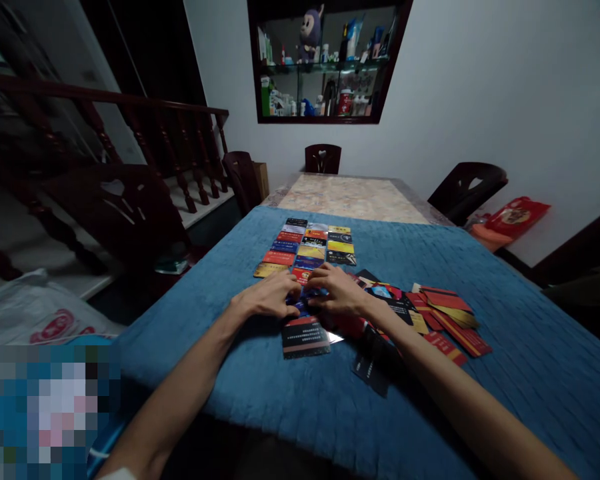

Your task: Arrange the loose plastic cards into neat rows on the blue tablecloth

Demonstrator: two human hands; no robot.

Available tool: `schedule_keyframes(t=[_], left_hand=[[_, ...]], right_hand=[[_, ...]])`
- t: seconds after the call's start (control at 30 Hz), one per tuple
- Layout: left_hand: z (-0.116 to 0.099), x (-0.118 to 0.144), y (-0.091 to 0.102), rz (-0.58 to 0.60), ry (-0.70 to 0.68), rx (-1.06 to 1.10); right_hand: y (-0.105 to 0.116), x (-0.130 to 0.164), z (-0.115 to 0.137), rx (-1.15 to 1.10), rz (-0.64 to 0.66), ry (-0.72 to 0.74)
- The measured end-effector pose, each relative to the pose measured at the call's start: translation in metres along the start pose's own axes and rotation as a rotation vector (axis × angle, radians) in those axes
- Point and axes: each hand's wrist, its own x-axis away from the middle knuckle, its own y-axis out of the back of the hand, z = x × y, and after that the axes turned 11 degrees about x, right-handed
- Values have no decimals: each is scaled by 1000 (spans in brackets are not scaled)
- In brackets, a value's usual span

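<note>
My left hand (275,293) and my right hand (337,290) meet at the near end of the middle column of cards. Between their bent fingertips is a blue card (303,308), gripped at its two sides; my fingers partly cover it. A red card (301,275) shows just beyond it. Overlapping cards form three columns: the left column (283,245), the middle column (313,248) and the right column (341,247). Closer to me, a black card (306,339) with rows of print lies flat below my hands.
A loose heap of red, gold and black cards (445,310) spreads to the right, partly under my right forearm. Another dark card (371,373) lies near the front edge. A blue cloth (505,333) covers this end of the table; chairs (323,159) stand around it.
</note>
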Motion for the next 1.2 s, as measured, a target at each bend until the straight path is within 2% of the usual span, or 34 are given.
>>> schedule_keyframes(t=[0.17, 0.43, 0.7, 0.93, 1.1, 1.2], left_hand=[[2, 1, -3, -7, 22, 8], [-1, 1, -1, 14, 34, -20], [-3, 1, -1, 16, 30, -39], [3, -1, -1, 13, 41, 35], [13, -1, 3, 36, 48, 221], [16, 0, 7, 10, 54, 323]], right_hand=[[2, 1, 6, 39, 106, -25], [-2, 0, 0, 52, 179, -12], [-6, 0, -3, 39, 157, 34], [-4, 0, -5, 8, 131, 85], [2, 2, -5, -38, 103, 102], [2, 2, -4, -68, 59, 87]])
